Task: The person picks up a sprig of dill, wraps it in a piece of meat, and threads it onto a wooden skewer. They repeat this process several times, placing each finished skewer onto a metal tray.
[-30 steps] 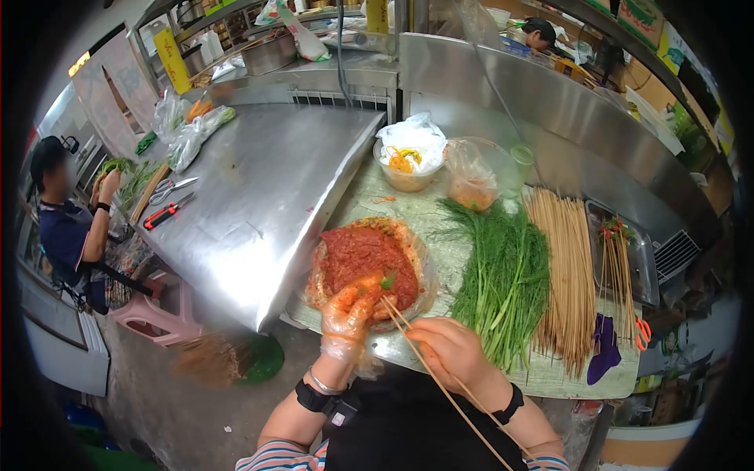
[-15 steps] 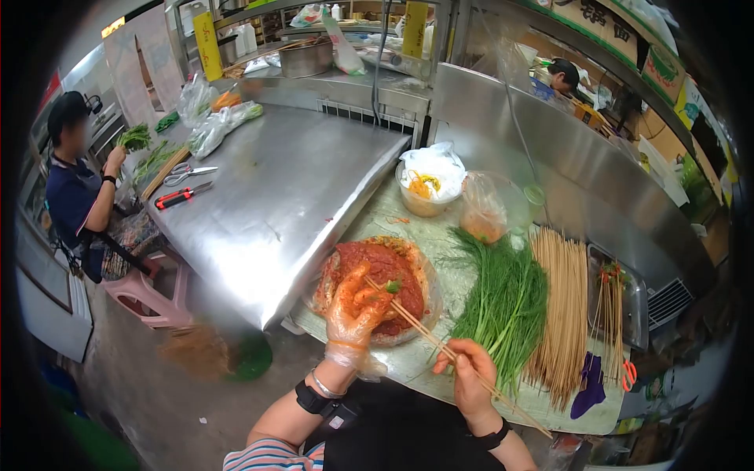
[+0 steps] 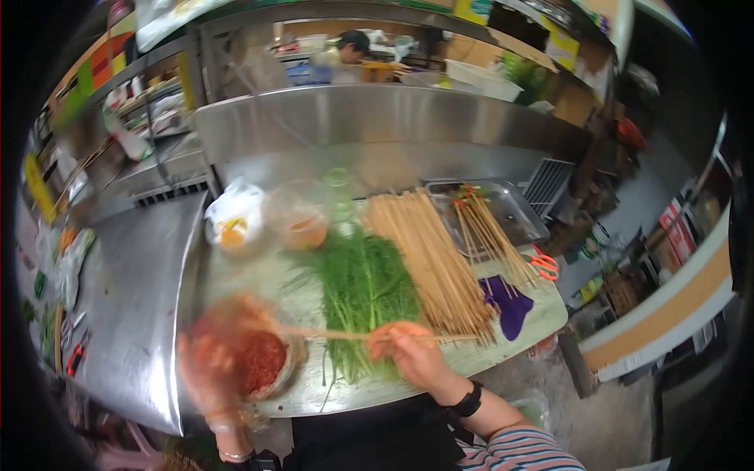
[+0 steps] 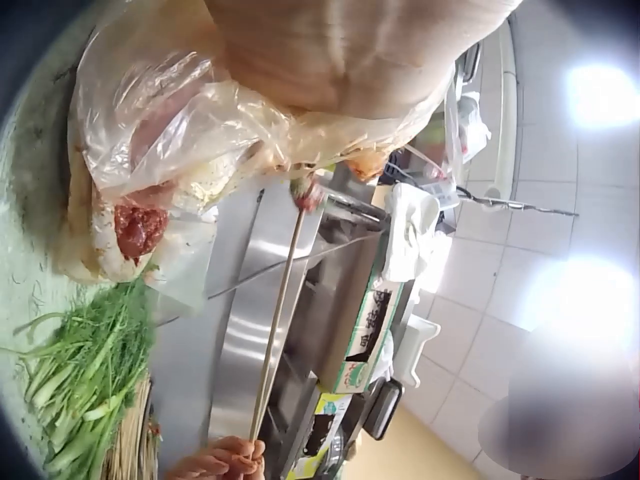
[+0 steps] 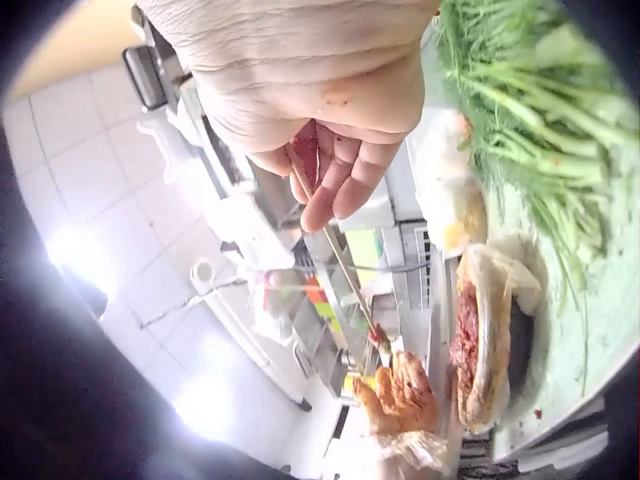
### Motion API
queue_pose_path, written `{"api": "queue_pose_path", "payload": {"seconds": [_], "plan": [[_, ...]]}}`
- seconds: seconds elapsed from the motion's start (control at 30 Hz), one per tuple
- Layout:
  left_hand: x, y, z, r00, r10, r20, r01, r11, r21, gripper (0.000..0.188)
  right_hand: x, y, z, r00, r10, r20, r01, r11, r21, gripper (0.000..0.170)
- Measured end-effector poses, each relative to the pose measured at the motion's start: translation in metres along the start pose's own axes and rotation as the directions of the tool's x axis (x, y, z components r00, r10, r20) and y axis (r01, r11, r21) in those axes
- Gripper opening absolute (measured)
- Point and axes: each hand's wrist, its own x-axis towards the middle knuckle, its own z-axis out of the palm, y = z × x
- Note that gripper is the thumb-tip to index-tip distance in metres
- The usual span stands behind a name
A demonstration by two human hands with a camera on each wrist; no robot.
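My right hand [image 3: 408, 353] pinches the bamboo skewers [image 5: 347, 265], which stretch level toward the left in the head view. A small lump of red meat with a bit of green [image 5: 379, 338] clings to their far end. The left hand [image 3: 210, 365], in a clear plastic glove smeared orange, is blurred over the left side of the bowl of red minced meat [image 3: 263, 361]. In the right wrist view its fingers [image 5: 408, 385] are spread and apart from the skewers, just below the meat-tipped end. The bowl's rim is lined with plastic.
Green dill [image 3: 365, 290] lies beside a row of bamboo skewers [image 3: 428, 263]. Behind are a metal tray [image 3: 503, 216] with filled skewers, a bagged bowl [image 3: 233, 224] and a plastic tub [image 3: 302, 228]. A purple cloth [image 3: 510, 310] and orange-handled scissors [image 3: 544, 264] lie right.
The head view has turned right. The skewers' tips have come away from the gloved left hand with the meat lump on them, and the skewers have swung from slanted to nearly level.
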Motion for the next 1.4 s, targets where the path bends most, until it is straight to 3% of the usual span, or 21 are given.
{"api": "queue_pose_path", "payload": {"seconds": [0.03, 0.07, 0.13, 0.17, 0.2, 0.23, 0.37, 0.47, 0.53, 0.57, 0.6, 0.67, 0.7, 0.83, 0.93, 1.03, 1.17, 1.27, 1.3, 1.33, 1.4], "plan": [[0.003, -0.001, -0.026, 0.991, -0.060, 0.117, 0.078, 0.985, -0.151, 0.049, 0.001, -0.010, -0.016, 0.993, -0.087, -0.079, 0.090, 0.995, 0.030, 0.023], [0.005, -0.002, -0.047, 0.988, -0.106, 0.115, 0.125, 0.976, -0.181, 0.053, 0.004, -0.021, -0.035, 0.974, -0.169, -0.153, 0.178, 0.983, 0.052, 0.023], [0.004, -0.009, -0.033, 1.000, -0.026, 0.009, 0.026, 0.999, 0.042, 0.059, 0.018, -0.052, -0.076, 0.892, -0.306, -0.333, 0.321, 0.947, -0.009, 0.025], [-0.006, -0.008, 0.005, 0.991, 0.122, -0.056, -0.099, 0.947, 0.306, 0.058, 0.028, -0.067, -0.099, 0.854, -0.363, -0.372, 0.385, 0.923, -0.016, 0.027], [-0.011, -0.009, 0.026, 0.956, 0.282, -0.078, -0.193, 0.810, 0.554, 0.058, 0.040, -0.080, -0.122, 0.813, -0.416, -0.408, 0.447, 0.894, -0.022, 0.030], [-0.013, -0.009, 0.004, 0.964, 0.263, 0.032, -0.225, 0.748, 0.625, 0.054, 0.052, -0.091, -0.148, 0.771, -0.402, -0.494, 0.444, 0.895, -0.035, 0.032], [-0.016, -0.016, 0.036, 0.932, 0.361, -0.025, -0.218, 0.616, 0.757, 0.058, 0.097, -0.105, -0.232, 0.650, -0.323, -0.688, 0.427, 0.904, -0.022, 0.038], [-0.015, -0.015, 0.041, 0.928, 0.372, -0.007, -0.239, 0.609, 0.756, 0.063, 0.110, -0.102, -0.244, 0.569, -0.231, -0.789, 0.453, 0.889, 0.067, 0.041], [-0.017, -0.014, 0.027, 0.934, 0.356, 0.007, -0.248, 0.636, 0.731, 0.067, 0.104, -0.101, -0.256, 0.749, -0.159, -0.643, 0.292, 0.951, 0.105, 0.038], [-0.020, -0.012, 0.026, 0.958, 0.269, -0.099, -0.134, 0.726, 0.674, 0.068, 0.100, -0.094, -0.255, 0.824, -0.095, -0.558, 0.194, 0.973, 0.121, 0.037], [-0.020, -0.010, 0.041, 0.947, 0.320, -0.013, -0.231, 0.710, 0.665, 0.057, 0.098, -0.090, -0.236, 0.845, -0.077, -0.529, 0.098, 0.995, 0.012, 0.034], [-0.019, -0.009, 0.045, 0.939, 0.343, -0.037, -0.224, 0.687, 0.691, 0.058, 0.087, -0.101, -0.176, 0.885, -0.049, -0.463, -0.064, 0.972, -0.225, 0.029], [-0.020, -0.007, 0.051, 0.939, 0.343, -0.029, -0.228, 0.681, 0.696, 0.057, 0.086, -0.098, -0.155, 0.899, -0.041, -0.436, -0.097, 0.952, -0.289, 0.021], [-0.028, 0.002, 0.062, 0.953, 0.303, -0.019, -0.192, 0.653, 0.733, 0.054, 0.097, -0.075, -0.107, 0.971, 0.087, -0.224, -0.209, 0.766, -0.608, 0.019], [-0.033, 0.005, 0.060, 0.964, 0.262, -0.038, -0.152, 0.667, 0.729, 0.049, 0.106, -0.042, -0.091, 0.995, 0.005, 0.104, 0.098, 0.300, -0.949, 0.022], [-0.036, 0.008, 0.063, 0.970, 0.235, -0.054, -0.140, 0.730, 0.669, 0.046, 0.103, -0.017, -0.071, 0.942, -0.040, 0.333, 0.331, -0.045, -0.943, 0.019], [-0.040, 0.011, 0.061, 0.970, 0.234, -0.070, -0.129, 0.737, 0.664, 0.042, 0.099, -0.012, -0.062, 0.886, -0.045, 0.461, 0.452, -0.138, -0.882, 0.013], [-0.040, 0.015, 0.066, 0.963, 0.268, -0.025, -0.187, 0.735, 0.652, 0.042, 0.099, -0.039, -0.049, 0.808, -0.232, 0.541, 0.509, -0.187, -0.840, 0.017], [-0.041, 0.015, 0.064, 0.968, 0.246, -0.044, -0.161, 0.748, 0.644, 0.042, 0.096, -0.053, -0.043, 0.821, -0.251, 0.512, 0.474, -0.200, -0.858, 0.019], [-0.041, 0.014, 0.059, 0.973, 0.223, -0.062, -0.134, 0.760, 0.636, 0.042, 0.094, -0.060, -0.033, 0.870, -0.332, 0.364, 0.425, 0.132, -0.896, 0.019], [-0.042, 0.009, 0.056, 0.984, 0.166, -0.064, -0.093, 0.785, 0.612, 0.043, 0.090, -0.072, -0.014, 0.948, -0.318, 0.025, 0.261, 0.725, -0.637, 0.019]]}}
